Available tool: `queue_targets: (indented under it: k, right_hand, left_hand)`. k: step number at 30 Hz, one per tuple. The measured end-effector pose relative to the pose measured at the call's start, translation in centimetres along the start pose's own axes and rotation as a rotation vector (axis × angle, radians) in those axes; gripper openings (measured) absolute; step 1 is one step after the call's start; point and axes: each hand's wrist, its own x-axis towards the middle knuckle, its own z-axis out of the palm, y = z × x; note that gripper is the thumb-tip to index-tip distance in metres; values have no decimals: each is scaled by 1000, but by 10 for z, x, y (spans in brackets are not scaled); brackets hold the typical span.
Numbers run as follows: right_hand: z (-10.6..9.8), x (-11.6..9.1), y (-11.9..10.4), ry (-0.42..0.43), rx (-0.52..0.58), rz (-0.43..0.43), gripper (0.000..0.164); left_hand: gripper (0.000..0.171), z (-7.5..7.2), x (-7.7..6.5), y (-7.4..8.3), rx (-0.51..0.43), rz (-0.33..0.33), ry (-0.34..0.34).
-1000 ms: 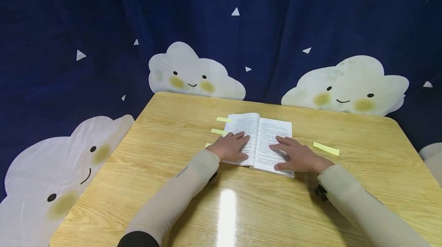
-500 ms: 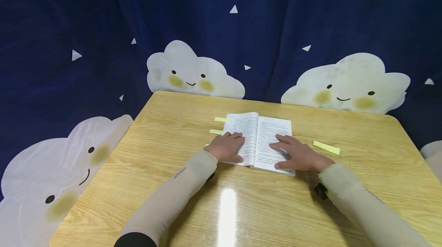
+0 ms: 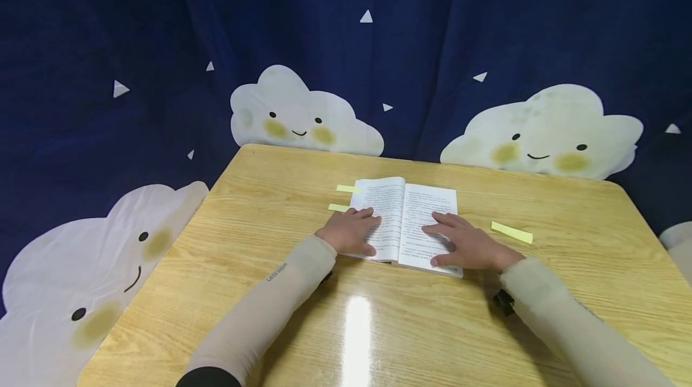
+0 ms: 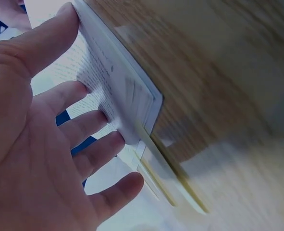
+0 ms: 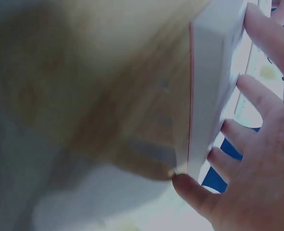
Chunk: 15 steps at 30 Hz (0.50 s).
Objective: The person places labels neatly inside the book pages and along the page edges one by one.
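The left grip [image 3: 347,232] and right grip [image 3: 470,245] seemingly both touch the open book [image 3: 410,225].

On the book [image 3: 390,237], my left fingers [image 3: 373,220] hide some of the left page [image 3: 382,198] and my right fingers [image 3: 440,230] some of the right page [image 3: 417,219]. The print [image 3: 429,201] is too small to read. The head view's bottom cuts off the table [image 3: 303,333] and my right sleeve [image 3: 567,321].

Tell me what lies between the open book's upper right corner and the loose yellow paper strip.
Only bare wooden tabletop shows there in the head view, from that corner of the open book to the yellow paper strip.
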Motion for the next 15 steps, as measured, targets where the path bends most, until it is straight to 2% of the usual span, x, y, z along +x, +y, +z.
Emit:
queue_targets:
  k: [5,15]
  right_hand:
    - [5,-2,0,18,25,5,72]
    - [0,-2,-8,30,14,22,69]
  left_hand:
    - [78,2,0,1,4,-9,-10]
    - [76,1,1,-1,1,-7,7]
